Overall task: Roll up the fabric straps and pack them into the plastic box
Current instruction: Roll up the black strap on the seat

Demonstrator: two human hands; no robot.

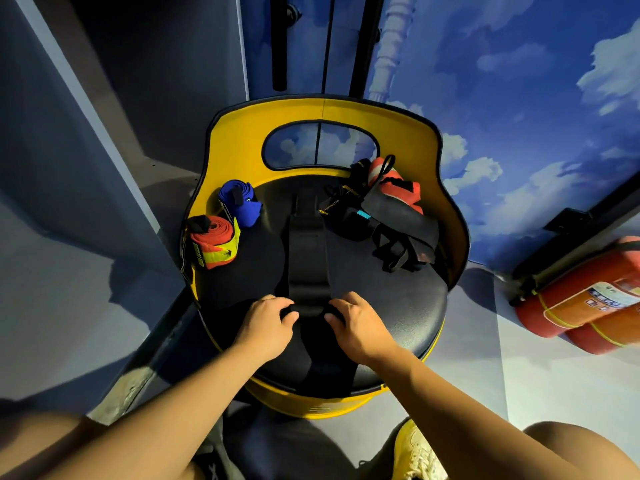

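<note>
**Black strap on the seat, roll just begun**

Left of centre frame, my left hand curls its fingers over the near end of the black strap. Right of it, my right hand does the same on the other edge. Both grips are narrow, thumb and fingers pinching the small started roll between them. The strap lies flat up the middle of the black seat cushion, its far end toward the chair back.

My reading: the roll is only a turn or so thick. To do it well I should keep both edges level, push the roll up the frame with even pressure from both hands, and hold the turns tight so it does not cone out to one side. The strap ahead looks straight, which helps.

At the left edge of the seat sit two finished rolls: a red and yellow roll, and just above it a blue roll. Both are well apart from the strap's path. At upper right of the seat lies a loose heap of straps, black with red pieces, still to be rolled; its nearest tails lie near the strap's far half and could snag. The yellow chair back rises behind. At far right, two red fire extinguishers lie against the wall.

No plastic box shows anywhere in view.
</note>
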